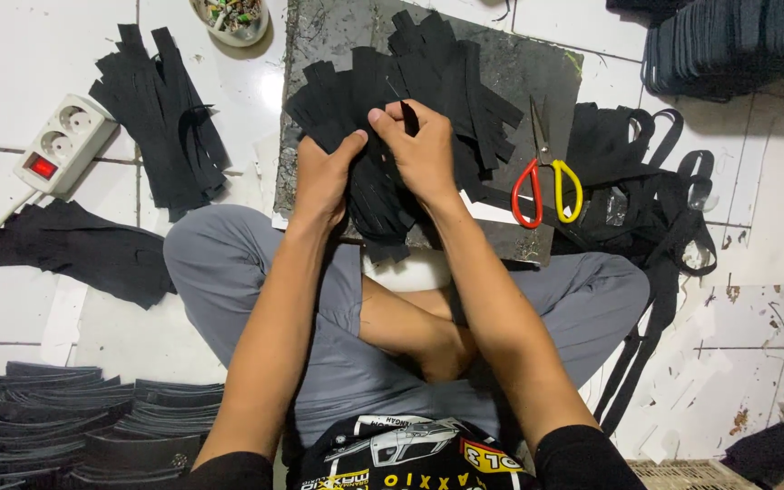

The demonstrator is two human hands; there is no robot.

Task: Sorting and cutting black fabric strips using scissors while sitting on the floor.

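I sit cross-legged on a white tiled floor. My left hand (324,177) grips a bundle of black fabric strips (383,204) from the left. From the right, my right hand (421,150) pinches a single black strip (407,116) between thumb and fingers at the top of the bundle. The bundle hangs over the near edge of a dark cutting board (537,82), where more black strips (465,82) lie fanned out.
Scissors with one red and one yellow handle (546,186) lie on the board's right side. Black straps (655,209) sprawl to the right, more strip piles (165,118) to the left, a white power strip (61,145) far left, and stacked black pieces (65,426) bottom left.
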